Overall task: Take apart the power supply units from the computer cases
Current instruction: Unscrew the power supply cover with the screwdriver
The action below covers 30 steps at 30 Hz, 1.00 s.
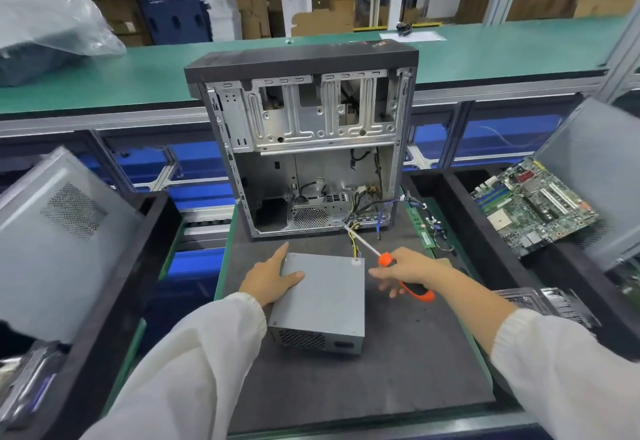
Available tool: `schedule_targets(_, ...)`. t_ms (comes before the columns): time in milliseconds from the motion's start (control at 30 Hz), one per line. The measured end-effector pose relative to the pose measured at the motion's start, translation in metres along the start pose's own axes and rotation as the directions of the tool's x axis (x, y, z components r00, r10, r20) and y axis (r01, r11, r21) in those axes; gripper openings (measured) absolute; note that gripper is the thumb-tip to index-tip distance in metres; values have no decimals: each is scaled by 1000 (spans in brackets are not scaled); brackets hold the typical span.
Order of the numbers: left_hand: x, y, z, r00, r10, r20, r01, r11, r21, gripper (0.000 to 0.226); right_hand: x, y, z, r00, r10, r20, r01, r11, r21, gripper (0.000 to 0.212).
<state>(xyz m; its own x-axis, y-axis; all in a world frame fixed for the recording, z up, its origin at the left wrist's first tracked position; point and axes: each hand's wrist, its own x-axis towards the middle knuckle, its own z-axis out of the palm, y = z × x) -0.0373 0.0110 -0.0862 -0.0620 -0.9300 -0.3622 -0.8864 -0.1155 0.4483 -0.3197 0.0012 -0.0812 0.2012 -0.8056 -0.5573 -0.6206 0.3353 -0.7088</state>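
The grey power supply unit [322,297] lies flat on the dark foam mat [398,370] right in front of me, out of the case, its vented end facing me and its bundle of yellow and black cables [355,232] running from the far corner back into the computer case [304,142]. My left hand [272,278] rests on the unit's near-left top edge, fingers straight and spread, the forefinger reaching along its left side and the thumb lying on the lid. My right hand [405,271] curls around the orange-and-black handle of a screwdriver [384,261], whose silver shaft points up and away toward the cables at the mouth of the case; its tip sits among those wires, and I cannot tell whether it touches them. The case stands upright just beyond the unit, side panel off, bare drive cage above and loose wiring low inside. To my right, a green memory stick [420,225] lies beside the mat, and further out a motherboard [535,207] leans in a black tray [460,204]. On my left, a grey metal case panel [59,239] rests tilted in another black bin. Behind everything runs a green workbench [138,69].
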Motion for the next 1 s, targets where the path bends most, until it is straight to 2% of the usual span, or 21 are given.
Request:
schedule_targets(100, 0, 4, -2, 1000, 21, 13, -21, 999, 33, 70, 4, 3, 13, 997, -64, -50, 73, 976, 204, 34)
schedule_targets(233, -12, 18, 21, 1000, 22, 5, -21, 994, -106, 58, 9, 8, 14, 970, -84, -230, 129, 974, 188, 22)
schedule_targets(333, -21, 32, 38, 998, 55, -32, -60, 979, -196, 52, 4, 15, -2, 958, -79, -274, 113, 987, 111, 28)
schedule_targets(433, -22, 31, 36, 994, 70, -78, -86, 971, -225, 47, -2, 8, -12, 937, -89, -338, 50, 991, -124, 37)
schedule_targets(500, -20, 21, 35, 996, 33, -82, -64, 910, -409, 38, -8, -2, -15, 900, -104, -424, -26, 957, -291, 40)
schedule_targets(533, -21, 17, 36, 998, 4, -70, -41, 840, -542, 32, -11, -8, -15, 893, -109, -437, -49, 941, -335, 42)
schedule_targets(600, -25, 14, 42, 999, -44, -17, 15, 650, -760, 21, -17, -21, -11, 935, -76, -346, -40, 947, -318, 41)
schedule_targets(633, -25, 14, 44, 999, -50, -20, 14, 597, -802, 18, -20, -29, -7, 965, -42, -259, -24, 969, -247, 38)
schedule_targets(733, -19, 18, 47, 997, -45, -55, -23, 533, -846, 19, -26, -48, 3, 998, -43, -52, 39, 996, -76, 19)
schedule_targets(867, -7, 28, 45, 980, -91, -177, -80, 632, -770, 15, -17, -63, 3, 975, -211, -72, 202, 972, -118, 24)
schedule_targets(933, 1, 28, 40, 983, -101, -153, -54, 643, -764, 11, -9, -66, 0, 961, -249, -119, 240, 967, -90, 30)
schedule_targets(1000, 4, 23, 35, 996, -40, -77, -36, 624, -781, 13, -2, -68, -3, 951, -256, -172, 248, 966, -65, 32)
